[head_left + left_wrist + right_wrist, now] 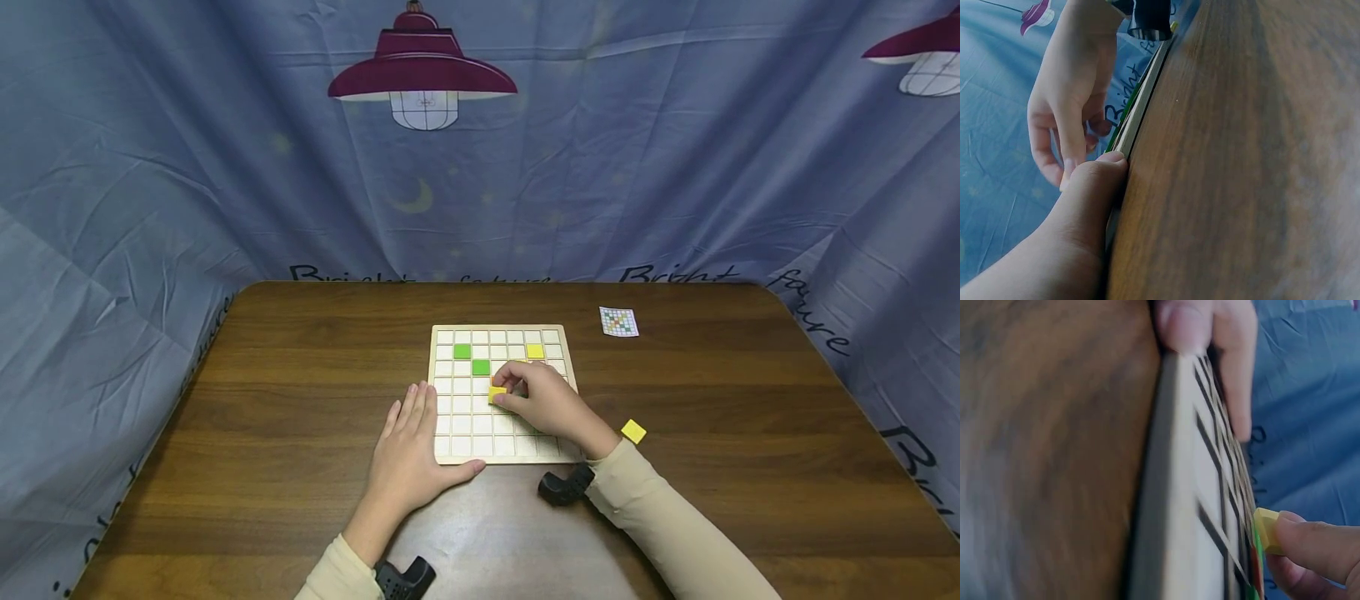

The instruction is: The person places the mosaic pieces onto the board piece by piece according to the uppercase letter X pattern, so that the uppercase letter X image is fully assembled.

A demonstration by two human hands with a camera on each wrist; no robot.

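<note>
A pale wooden grid board (453, 424) with white squares lies on the table. My right hand (546, 398) is over its middle and pinches a yellow square tile (497, 394) between thumb and fingers; the right wrist view shows this yellow tile (1267, 531) tilted at the board surface. Two green tiles (462, 352) and another yellow tile (535, 351) sit in squares of the upper rows. Part of the grid is hidden under my right hand, where bits of green and red show. My left hand (407, 457) rests with straight fingers along the board's left edge, thumb touching the front edge.
A loose yellow tile (633, 431) lies on the brown wooden table (300, 392), right of the board by my right wrist. Behind the board, to the right, is a small printed card (618, 322) with a coloured grid. A blue curtain (480, 200) surrounds the table's back and sides.
</note>
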